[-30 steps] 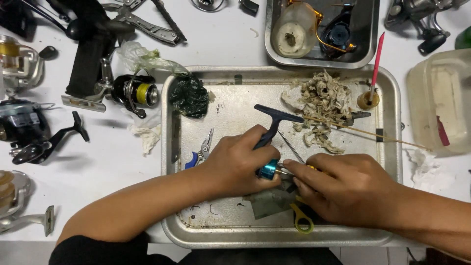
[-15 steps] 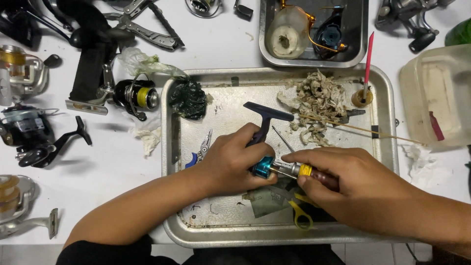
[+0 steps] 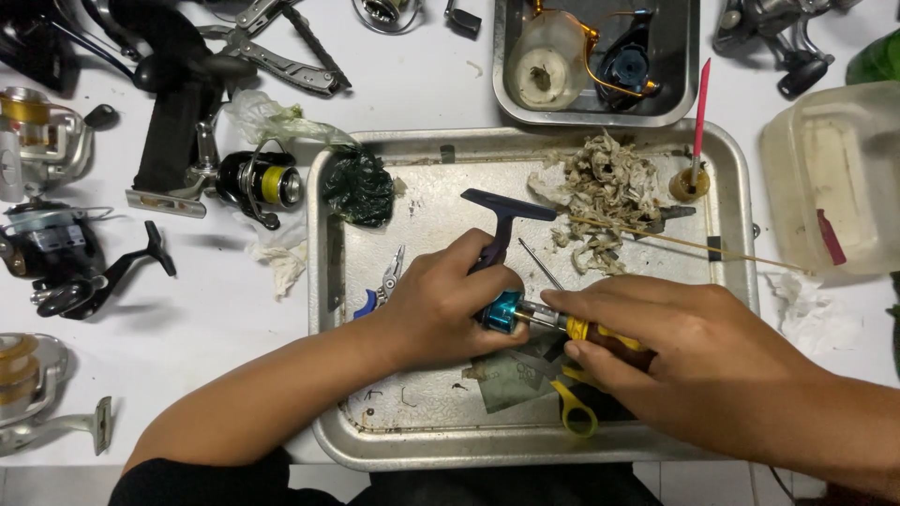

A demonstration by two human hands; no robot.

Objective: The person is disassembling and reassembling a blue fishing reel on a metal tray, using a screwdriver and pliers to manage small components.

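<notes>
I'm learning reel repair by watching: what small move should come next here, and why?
Probably keep turning the screwdriver while holding the teal reel part steady. The right hand has its tip set against that part, and the left hand grips it over the metal tray.

Two bare forearms reach in from the bottom edge and meet near the middle. The left hand (image 3: 450, 305) lies knuckles up, fingers curled tightly inward in a closed grip, wrist angled up to the right. The right hand (image 3: 684, 351) (also palm down) points leftward, thumb and fingertips pinched together just beside the left hand's fingers
</notes>
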